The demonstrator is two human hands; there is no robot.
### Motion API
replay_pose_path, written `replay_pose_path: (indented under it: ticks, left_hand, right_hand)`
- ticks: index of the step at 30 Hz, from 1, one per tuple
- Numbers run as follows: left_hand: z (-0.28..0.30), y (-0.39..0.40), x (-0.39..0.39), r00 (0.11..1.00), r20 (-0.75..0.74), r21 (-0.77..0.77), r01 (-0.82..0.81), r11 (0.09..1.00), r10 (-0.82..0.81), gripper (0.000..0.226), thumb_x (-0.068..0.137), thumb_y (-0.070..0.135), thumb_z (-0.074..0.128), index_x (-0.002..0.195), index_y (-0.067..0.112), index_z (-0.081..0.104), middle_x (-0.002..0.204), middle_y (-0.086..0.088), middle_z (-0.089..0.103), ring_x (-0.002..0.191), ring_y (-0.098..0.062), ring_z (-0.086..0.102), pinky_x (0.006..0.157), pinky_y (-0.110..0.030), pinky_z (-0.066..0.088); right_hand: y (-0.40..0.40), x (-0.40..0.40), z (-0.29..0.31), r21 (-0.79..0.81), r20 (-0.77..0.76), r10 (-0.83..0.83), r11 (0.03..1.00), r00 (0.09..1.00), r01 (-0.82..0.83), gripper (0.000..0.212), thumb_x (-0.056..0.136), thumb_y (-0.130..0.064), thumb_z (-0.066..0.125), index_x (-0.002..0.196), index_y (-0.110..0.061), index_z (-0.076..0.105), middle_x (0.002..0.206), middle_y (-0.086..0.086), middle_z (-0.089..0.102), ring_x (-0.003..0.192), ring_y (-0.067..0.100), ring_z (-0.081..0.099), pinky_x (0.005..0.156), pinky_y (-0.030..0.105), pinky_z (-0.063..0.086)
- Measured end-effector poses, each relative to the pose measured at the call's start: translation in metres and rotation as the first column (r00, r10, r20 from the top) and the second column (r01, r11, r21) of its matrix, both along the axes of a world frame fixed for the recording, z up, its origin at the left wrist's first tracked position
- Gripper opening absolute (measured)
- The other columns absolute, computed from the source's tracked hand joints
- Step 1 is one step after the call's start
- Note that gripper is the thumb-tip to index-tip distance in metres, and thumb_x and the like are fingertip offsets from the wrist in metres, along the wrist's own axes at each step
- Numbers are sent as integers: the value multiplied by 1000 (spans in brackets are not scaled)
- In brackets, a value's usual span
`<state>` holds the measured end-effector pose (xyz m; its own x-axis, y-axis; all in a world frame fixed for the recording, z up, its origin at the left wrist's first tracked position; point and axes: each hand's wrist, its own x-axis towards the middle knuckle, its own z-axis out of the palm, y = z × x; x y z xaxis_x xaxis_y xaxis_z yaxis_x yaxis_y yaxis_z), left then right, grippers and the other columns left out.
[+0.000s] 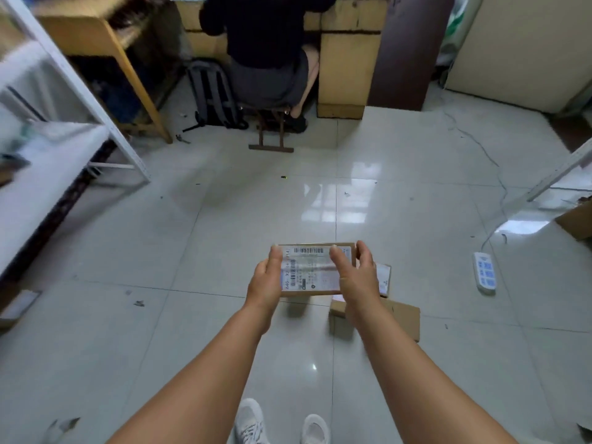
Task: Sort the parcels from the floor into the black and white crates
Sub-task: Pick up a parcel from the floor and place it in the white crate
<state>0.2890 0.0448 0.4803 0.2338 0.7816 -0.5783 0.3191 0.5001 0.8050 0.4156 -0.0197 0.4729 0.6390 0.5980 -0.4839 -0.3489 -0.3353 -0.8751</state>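
White sneakers (278, 424) stood at bottom edge of tiled floor (160, 331). Both bare forearms reached forward. Left grip (266, 280) clasped the left end of a flat cardboard parcel (315, 270), thumb on top; right grip (355, 277) clasped its right end, thumb over the shipping label (307, 267). Parcel was held level, label up, above floor centre. Two more cardboard parcels (400, 315) lay on floor right beneath it, partly hidden. White power strip (485, 272) lay toward the floor's right edge. Seated person (266, 49) on stool (272, 129) at far edge, grey backpack (214, 94) beside. White shelving (48, 139) along left edge.
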Motion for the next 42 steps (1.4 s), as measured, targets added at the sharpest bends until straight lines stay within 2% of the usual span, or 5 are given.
replay_pose_path:
  ticks: [6,12,17,27,42]
  left_hand:
    - [20,14,-66,946,3,-29,-323,946,324,99,64,92,31,121,15,55,109,-9,67,100,-23,63,89,-40,49]
    - [33,15,-140,846,73,31,-532,846,529,60,88,68,38,118,18,54,110,-4,65,95,-19,64,77,-33,51]
    - [45,-2,-212,754,103,40,-655,755,648,69,86,70,35,122,15,58,113,-2,64,100,-21,63,63,-28,50]
    - [84,-72,-354,625,127,221,-775,593,770,31,95,41,51,119,23,52,113,-1,57,98,-15,54,71,-25,42]
    - [140,-168,-554,429,326,321,-889,328,842,38,90,9,59,126,20,59,111,3,63,99,-14,59,88,-28,47]
  right_hand:
    - [35,-42,26,0,-77,131,991,988,-131,56,92,-53,50,138,-22,43,129,8,54,108,25,59,79,40,54]
    - [63,-106,47,-16,-145,348,935,926,-354,35,95,-52,42,89,-24,61,104,6,60,94,27,59,73,35,48]
    - [65,-173,58,-54,-50,448,891,893,-450,43,98,-50,36,110,-13,52,102,1,55,87,15,53,66,29,42]
    - [17,-323,90,-52,-45,620,782,784,-621,40,98,-50,38,122,-19,46,109,1,46,99,19,44,83,36,33]
    - [-41,-541,139,208,97,753,624,651,-753,30,93,-23,48,123,-23,54,106,1,62,90,17,56,67,29,45]
